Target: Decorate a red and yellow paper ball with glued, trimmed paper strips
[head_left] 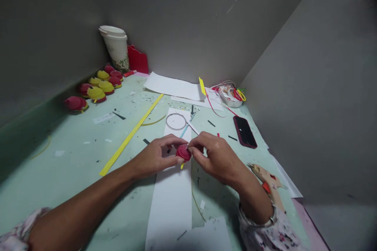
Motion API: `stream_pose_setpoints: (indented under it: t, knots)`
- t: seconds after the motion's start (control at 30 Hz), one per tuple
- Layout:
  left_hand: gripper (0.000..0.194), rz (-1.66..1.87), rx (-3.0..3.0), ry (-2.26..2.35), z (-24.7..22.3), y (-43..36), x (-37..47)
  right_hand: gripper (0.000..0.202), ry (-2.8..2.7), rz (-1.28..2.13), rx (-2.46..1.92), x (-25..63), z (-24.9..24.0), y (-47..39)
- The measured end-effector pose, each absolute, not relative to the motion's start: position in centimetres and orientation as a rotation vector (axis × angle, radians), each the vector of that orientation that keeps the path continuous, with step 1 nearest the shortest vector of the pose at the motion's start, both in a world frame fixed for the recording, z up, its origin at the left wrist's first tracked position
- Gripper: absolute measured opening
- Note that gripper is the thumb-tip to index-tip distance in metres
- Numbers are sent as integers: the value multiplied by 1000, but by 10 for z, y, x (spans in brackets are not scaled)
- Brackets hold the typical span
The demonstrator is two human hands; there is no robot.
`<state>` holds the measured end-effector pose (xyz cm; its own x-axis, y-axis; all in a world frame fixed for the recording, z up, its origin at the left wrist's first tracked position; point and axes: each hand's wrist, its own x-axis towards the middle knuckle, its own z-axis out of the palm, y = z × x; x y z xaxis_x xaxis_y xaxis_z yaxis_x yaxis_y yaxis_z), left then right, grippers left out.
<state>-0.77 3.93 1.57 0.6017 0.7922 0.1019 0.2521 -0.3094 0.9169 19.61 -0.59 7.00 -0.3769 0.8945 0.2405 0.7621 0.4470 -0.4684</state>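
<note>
A small red dome of coiled paper strip (183, 152) is held over a white paper strip (173, 196) in the middle of the table. My left hand (156, 155) grips it between thumb and fingers from the left. Under the dome a short yellow tab sticks out towards me. At the dome's right edge, my right hand (210, 155) has thumb and forefinger pinched together against it. Whatever lies between those fingertips is too small to make out. Just beyond my hands a thin ring (176, 121) lies on the white paper, with a blue stick (186, 127) beside it.
Several red and yellow coiled domes (96, 94) stand at the back left near a paper cup (116, 49). A bundle of yellow strips (132, 135) lies left of centre. On the right are a phone (245, 131), a glue gun (269, 182) and scissors (239, 94).
</note>
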Motion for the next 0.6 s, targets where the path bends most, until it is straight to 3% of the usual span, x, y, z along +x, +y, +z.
stream_pose_setpoints:
  t: [0.6]
  knots:
    - [36, 699, 1850, 826, 12, 40, -8, 11, -2238, 373, -1384, 195, 69, -7]
